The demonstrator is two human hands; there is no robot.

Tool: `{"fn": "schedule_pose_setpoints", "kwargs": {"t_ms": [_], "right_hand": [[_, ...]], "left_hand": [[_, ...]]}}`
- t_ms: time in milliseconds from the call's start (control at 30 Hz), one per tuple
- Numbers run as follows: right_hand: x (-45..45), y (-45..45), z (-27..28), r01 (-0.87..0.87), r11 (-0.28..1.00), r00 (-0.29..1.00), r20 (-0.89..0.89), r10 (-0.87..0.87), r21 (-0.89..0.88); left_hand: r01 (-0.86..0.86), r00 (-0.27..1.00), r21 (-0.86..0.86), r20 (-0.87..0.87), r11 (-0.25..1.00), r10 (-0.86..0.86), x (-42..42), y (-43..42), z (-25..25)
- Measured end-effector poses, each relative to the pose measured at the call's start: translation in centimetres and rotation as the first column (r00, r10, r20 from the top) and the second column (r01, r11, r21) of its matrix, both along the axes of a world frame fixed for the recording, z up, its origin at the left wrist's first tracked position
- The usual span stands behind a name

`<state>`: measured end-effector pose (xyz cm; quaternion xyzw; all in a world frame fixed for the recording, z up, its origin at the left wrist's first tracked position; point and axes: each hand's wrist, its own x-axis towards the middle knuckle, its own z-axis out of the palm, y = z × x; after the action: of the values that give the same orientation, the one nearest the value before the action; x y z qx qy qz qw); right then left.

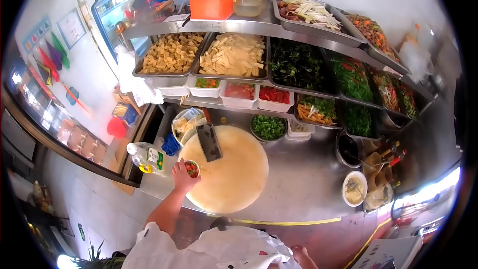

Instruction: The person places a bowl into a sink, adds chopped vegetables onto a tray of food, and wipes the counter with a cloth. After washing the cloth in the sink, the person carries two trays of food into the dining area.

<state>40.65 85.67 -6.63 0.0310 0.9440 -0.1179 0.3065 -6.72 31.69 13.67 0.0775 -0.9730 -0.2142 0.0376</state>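
Note:
My left hand (183,176) is closed around the rim of a small bowl (191,169) of chopped red and green bits, over the left edge of a big round chopping board (234,172). A cleaver (209,142) lies flat on the board just beyond the bowl, its handle pointing away from me. Low in the view, past the white apron, my right hand (300,255) hangs near the counter's front; its fingers do not show clearly. Left of the board are an oil bottle (148,156) and a blue cloth (171,144).
A bowl of chopped greens (269,127) stands behind the board, and a white bowl (354,189) sits at right. Shelves above hold metal trays, including tofu cubes (173,53) and dark greens (298,67). A yellow strip (289,223) marks the counter's front edge.

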Motion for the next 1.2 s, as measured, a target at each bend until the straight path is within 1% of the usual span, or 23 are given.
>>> {"fn": "schedule_pose_setpoints", "kwargs": {"t_ms": [67,100,133,167,200,233,267,300,333,367,400,433,467,500,533,567,633,667,733,967,1067,1100,1200], "right_hand": [[-1.1,-0.2,1.6,-0.013,0.999,0.998,0.065,0.016,-0.044],[-0.4,0.0,1.6,0.362,0.890,0.931,0.152,-0.331,-0.277],[0.4,0.9,0.2,0.663,0.601,0.744,0.306,-0.594,-0.447],[0.8,1.7,-1.5,0.830,0.191,0.480,0.499,-0.721,-0.523],[0.4,2.3,-2.4,0.834,-0.258,0.196,0.699,-0.688,-0.488],[0.7,2.7,-3.3,0.852,-0.125,0.262,0.620,-0.739,-0.508],[1.0,3.3,-4.0,0.799,0.238,0.537,0.476,-0.696,-0.553],[3.2,5.3,-8.4,0.632,0.566,0.768,0.333,-0.546,-0.530],[4.5,6.1,-10.8,0.375,0.814,0.927,0.212,-0.311,-0.445],[4.6,5.0,-8.8,0.373,0.837,0.927,0.129,-0.352,-0.401],[4.5,3.7,-6.4,0.376,0.856,0.920,0.035,-0.389,-0.356],[4.5,2.4,-4.3,0.385,0.870,0.905,-0.058,-0.421,-0.309],[4.7,1.6,-2.1,0.542,0.769,0.825,0.041,-0.563,-0.339],[4.7,0.8,-1.2,0.690,0.625,0.708,0.163,-0.687,-0.366],[4.8,0.0,-0.4,0.787,0.492,0.596,0.254,-0.762,-0.373],[5.1,-0.7,0.1,0.832,0.416,0.529,0.300,-0.794,-0.367],[5.4,-2.1,1.0,0.871,0.327,0.454,0.346,-0.821,-0.366],[5.5,-2.7,1.3,0.882,0.300,0.430,0.358,-0.829,-0.365],[4.9,-3.6,2.0,0.894,0.252,0.392,0.374,-0.841,-0.370],[2.8,-4.7,3.8,0.912,0.154,0.316,0.412,-0.855,-0.379],[2.5,-4.6,4.0,0.919,0.143,0.300,0.421,-0.856,-0.366],[2.3,-4.6,4.1,0.922,0.139,0.296,0.426,-0.855,-0.362],[1.5,-4.6,4.4,0.925,0.145,0.297,0.432,-0.851,-0.351]], "left_hand": [[0.029,0.999,0.018,-0.035,0.999,-0.029,0.4,-0.4,-0.7],[0.020,0.999,0.057,-0.039,0.998,-0.018,0.4,-0.2,-0.2],[0.007,0.999,0.097,-0.048,0.995,-0.002,0.4,0.2,0.4],[-0.001,0.996,0.015,-0.086,1.000,0.003,0.4,0.6,1.1],[-0.013,0.992,-0.067,-0.127,0.998,0.004,0.3,1.0,2.0],[-0.027,0.986,-0.150,-0.165,0.988,0.002,0.2,1.3,2.7],[0.062,0.973,-0.085,-0.216,0.994,-0.079,-0.8,1.7,3.1],[0.154,0.951,-0.026,-0.269,0.988,-0.155,-2.3,1.9,3.7],[0.248,0.920,0.026,-0.321,0.969,-0.226,-3.8,2.1,4.8],[0.310,0.935,0.273,-0.263,0.911,-0.239,-5.1,3.0,6.7],[0.342,0.939,0.505,-0.214,0.793,-0.269,-6.9,5.0,9.4],[0.340,0.933,0.706,-0.173,0.621,-0.314,-8.7,6.9,11.6],[0.398,0.906,0.834,-0.290,0.382,-0.309,-11.6,8.6,11.9],[0.323,0.927,0.883,-0.221,0.340,-0.304,-12.4,10.1,16.2],[0.131,0.971,0.934,-0.053,0.331,-0.234,-13.8,11.8,19.6],[0.090,0.983,0.988,-0.068,0.127,-0.170,-16.5,13.3,20.6],[0.047,0.993,0.996,-0.055,-0.078,-0.107,-19.3,15.3,24.0],[0.035,0.997,0.988,-0.045,-0.152,-0.060,-21.1,16.1,24.4],[-0.062,0.998,0.980,0.065,-0.189,0.011,-23.6,17.4,25.1],[-0.091,0.982,0.943,0.138,-0.321,0.126,-24.9,18.8,25.8],[-0.079,0.982,0.941,0.130,-0.328,0.135,-24.6,18.6,25.1],[-0.072,0.988,0.950,0.111,-0.305,0.112,-23.9,18.3,25.2],[-0.074,0.991,0.947,0.105,-0.313,0.083,-22.4,17.7,25.5]]}}
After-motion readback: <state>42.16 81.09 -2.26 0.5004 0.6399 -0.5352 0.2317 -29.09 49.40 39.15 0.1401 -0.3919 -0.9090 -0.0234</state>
